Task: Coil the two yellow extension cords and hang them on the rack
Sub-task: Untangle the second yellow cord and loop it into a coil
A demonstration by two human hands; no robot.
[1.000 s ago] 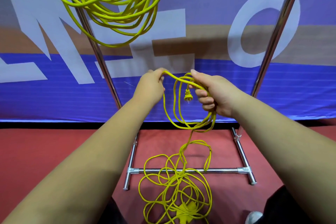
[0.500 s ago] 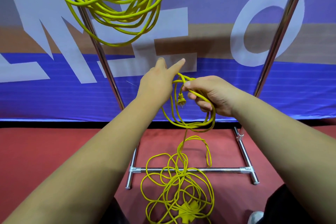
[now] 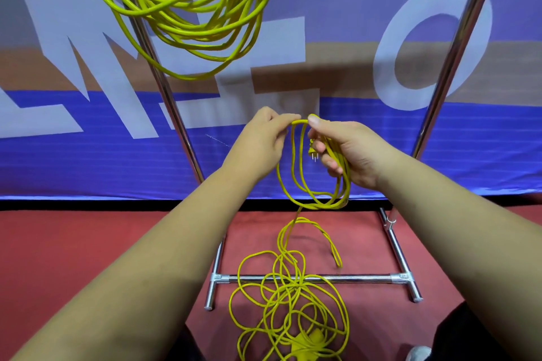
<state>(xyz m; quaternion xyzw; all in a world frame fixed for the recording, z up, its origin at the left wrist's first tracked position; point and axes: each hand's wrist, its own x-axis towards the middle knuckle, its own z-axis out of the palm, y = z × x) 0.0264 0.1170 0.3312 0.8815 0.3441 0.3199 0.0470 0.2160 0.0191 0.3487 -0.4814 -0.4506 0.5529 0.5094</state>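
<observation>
Left hand: the left hand (image 3: 261,141) pinches the top of one loop of the loose cord (image 3: 318,204) between thumb and fingertips, back of the hand toward the camera.
Right hand: the right hand (image 3: 355,152) is curled round several gathered loops of the same cord, thumb laid on top right by the left hand's pinch; the two hands nearly touch.
Loose cord: its loops hang just below the right hand. One strand drops from them to a tangled heap (image 3: 293,287) on the floor (image 3: 88,243), well below both hands.
Plug: a yellow plug (image 3: 313,152) with metal pins hangs at the right hand's fingers, between the hands.
Hung cord: the hung cord (image 3: 190,23) is coiled, above and to the left of the hands.
Rack: the chrome rack (image 3: 360,279) has an upright on either side of the hands and a crossbar below them, under the heap.
Banner: a blue banner (image 3: 498,149) with big pale letters stands behind the hands.
</observation>
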